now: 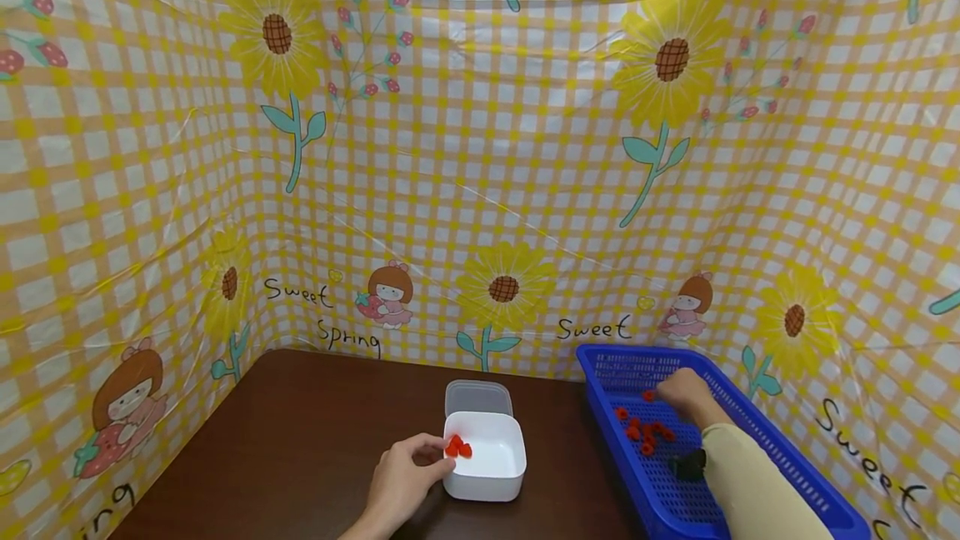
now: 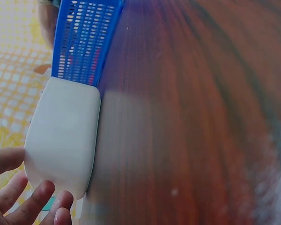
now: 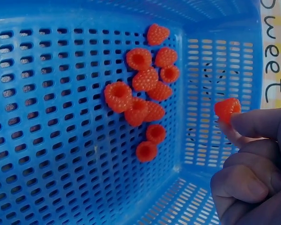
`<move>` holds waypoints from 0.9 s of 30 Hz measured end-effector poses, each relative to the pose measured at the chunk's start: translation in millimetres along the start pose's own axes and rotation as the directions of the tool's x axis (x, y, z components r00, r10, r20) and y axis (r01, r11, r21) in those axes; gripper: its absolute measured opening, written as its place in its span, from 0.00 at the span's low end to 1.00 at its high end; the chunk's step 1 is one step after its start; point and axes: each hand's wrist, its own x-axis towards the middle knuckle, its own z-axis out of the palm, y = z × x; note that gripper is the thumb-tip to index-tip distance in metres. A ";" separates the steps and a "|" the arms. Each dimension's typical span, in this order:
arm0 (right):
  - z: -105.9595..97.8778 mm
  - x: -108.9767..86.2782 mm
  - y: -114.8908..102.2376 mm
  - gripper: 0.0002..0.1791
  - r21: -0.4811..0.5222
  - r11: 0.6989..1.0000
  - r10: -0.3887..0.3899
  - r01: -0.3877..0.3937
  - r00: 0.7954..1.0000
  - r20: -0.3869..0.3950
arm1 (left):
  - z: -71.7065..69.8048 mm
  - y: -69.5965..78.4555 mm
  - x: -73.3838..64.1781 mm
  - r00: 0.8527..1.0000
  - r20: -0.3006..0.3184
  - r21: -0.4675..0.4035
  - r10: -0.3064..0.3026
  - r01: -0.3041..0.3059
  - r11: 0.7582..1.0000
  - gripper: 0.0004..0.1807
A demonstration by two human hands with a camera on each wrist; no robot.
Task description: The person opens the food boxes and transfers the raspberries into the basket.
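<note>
My right hand (image 1: 684, 394) is over the far part of the blue basket (image 1: 611, 440). In the right wrist view, it pinches one red raspberry (image 3: 227, 108) between thumb and finger. More raspberries (image 3: 145, 78) lie scattered on the basket floor to the left of that hand. My left hand (image 1: 405, 473) rests against the left side of a white square container (image 1: 486, 486), thumb and fingertips touching its wall. From the left wrist, its relaxed fingers (image 2: 35, 204) show spread by the container's side. Several red raspberries (image 1: 457, 447) sit inside, near its left wall.
A translucent lid (image 1: 477, 398) is just behind the container. Both container and basket stand on a dark brown table (image 1: 322, 423). Checked cloth (image 1: 510, 148) with sunflowers hangs behind and along both sides. The basket's raised rim (image 1: 600, 407) lies right of the container.
</note>
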 end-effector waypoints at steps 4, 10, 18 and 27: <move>-2.0 -0.2 3.7 0.25 0.017 1.000 0.010 -0.010 1.000 0.001 | -1.9 2.1 -1.2 1.000 0.001 -0.005 0.004 -0.004 1.000 0.13; -3.5 -7.7 -2.6 0.26 0.044 0.999 0.010 -0.011 1.000 0.014 | -3.2 2.2 -4.2 1.000 0.007 0.000 -0.009 0.009 1.000 0.14; -0.2 -20.9 -27.7 0.21 0.065 0.995 -0.084 0.082 0.996 0.032 | -4.3 2.8 -8.9 1.000 0.016 -0.006 -0.004 0.004 1.000 0.14; -0.5 -37.8 -66.2 0.12 0.031 0.981 -0.191 0.189 0.980 0.053 | -5.4 3.2 -12.7 1.000 0.020 0.011 -0.007 0.007 1.000 0.14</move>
